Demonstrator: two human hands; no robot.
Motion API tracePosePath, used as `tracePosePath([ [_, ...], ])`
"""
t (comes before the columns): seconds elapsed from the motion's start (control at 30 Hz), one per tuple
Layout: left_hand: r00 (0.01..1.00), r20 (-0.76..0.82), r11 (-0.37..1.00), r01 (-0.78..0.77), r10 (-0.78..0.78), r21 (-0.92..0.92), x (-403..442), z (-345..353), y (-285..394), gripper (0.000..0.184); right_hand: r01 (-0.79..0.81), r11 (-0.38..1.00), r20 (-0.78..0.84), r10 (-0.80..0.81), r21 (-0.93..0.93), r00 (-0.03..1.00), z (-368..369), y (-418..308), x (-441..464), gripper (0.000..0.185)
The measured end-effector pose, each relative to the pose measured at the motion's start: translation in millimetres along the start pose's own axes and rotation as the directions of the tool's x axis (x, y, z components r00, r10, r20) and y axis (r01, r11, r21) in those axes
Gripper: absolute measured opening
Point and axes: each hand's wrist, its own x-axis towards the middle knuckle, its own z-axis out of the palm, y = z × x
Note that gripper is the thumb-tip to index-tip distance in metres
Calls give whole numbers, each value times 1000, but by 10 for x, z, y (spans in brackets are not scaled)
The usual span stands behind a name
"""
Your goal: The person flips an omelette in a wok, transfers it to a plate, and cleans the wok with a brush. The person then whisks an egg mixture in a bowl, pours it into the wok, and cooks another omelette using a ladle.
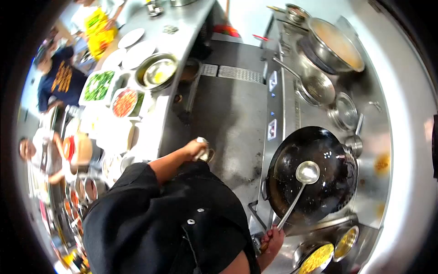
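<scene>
In the head view, your right hand is closed around the handle of a long metal ladle, close to its lower end. The bowl of this ladle is over the inside of the black wok, which sits on the metal stove at your right side. I judge that the ladle is stiff and rather light, but it can feel heavy at the bowl because the handle is long; grease could make it slippery, so the far end of the handle is the good place to hold. The wok looks heavy and probably hot, and the side handle seems the safer part for holding it. Your left hand, in front of your body, has the fingers curled on a small pale object, but I cannot tell what it is. It is also hard to say if the ladle's bowl touches the wok, or what the small white bits are. The yellow food is cut off by the lower edge.
</scene>
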Motion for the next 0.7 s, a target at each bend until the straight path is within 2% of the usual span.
tracePosePath([
  [0.03, 1000, 13, 1000, 2, -2, -30, 42, -146, 156, 16, 58, 987, -60, -68, -149, 996, 178, -142, -122, 17],
  [0.07, 1000, 27, 998, 5, -4, -59, 90, -290, 311, 17, 68, 987, -108, -85, -145, 991, 327, -348, -292, 16],
  [0.1, 997, 13, 972, 75, -74, -222, 247, -409, 445, 17, 92, 987, -148, -111, -132, 983, 472, -520, -403, 15],
  [0.13, 996, -20, 968, 78, -85, -238, 450, -533, 490, 17, 109, 988, -205, -84, 112, 975, 505, -613, -476, 17],
  [0.17, 993, -65, 963, 83, -103, -256, 581, -665, 474, 18, 120, 866, -23, -124, 486, 992, 400, -582, -432, 19],
  [0.2, 989, 5, 943, 145, -150, -299, 708, -804, 466, 18, 469, 883, -67, -469, -17, 881, 261, -243, -120, 21],
  [0.23, 978, 72, 920, 206, -193, -333, 845, -901, 515, 18, 321, 912, -300, -390, -254, 870, 778, -372, -116, 19],
  [0.27, 974, 59, 926, 228, -220, -302, 960, -905, 630, 18, 76, 916, -515, -288, -393, 808, 1325, -527, -127, 17],
  [0.3, 967, 40, 929, 252, -251, -272, 1022, -907, 703, 18, 234, 921, -437, -357, -310, 826, 1186, -293, 135, 13],
  [0.37, 979, 52, 947, 204, -197, -247, 1230, -888, 812, 18, 354, 934, -372, -345, -48, 862, 1566, -509, 252, 12],
  [0.43, 974, 81, 949, 222, -209, -223, 1244, -787, 1135, 19, 355, 933, -317, -319, 64, 893, 2061, -1038, 334, 12],
  [0.47, 968, 115, 918, 249, -224, -308, 1393, -783, 1085, 18, 322, 925, -192, -285, 201, 939, 2259, -1297, 498, 13],
  [0.53, 960, 140, 900, 275, -241, -337, 1509, -687, 1193, 18, 199, 864, 30, -239, 462, 971, 2677, -1787, 899, 11],
  [0.57, 963, 144, 899, 266, -229, -348, 1593, -648, 1211, 18, 128, 861, 81, -192, 493, 978, 2783, -1960, 1306, 12],
  [0.6, 966, 139, 895, 253, -216, -366, 1607, -579, 1290, 18, 31, 855, 219, -167, 518, 961, 2841, -2075, 1825, 14],
  [0.7, 978, 65, 899, 209, -199, -386, 1691, -511, 1381, 20, -92, 894, 354, -77, 438, 932, 3462, -2566, 2830, 13],
])
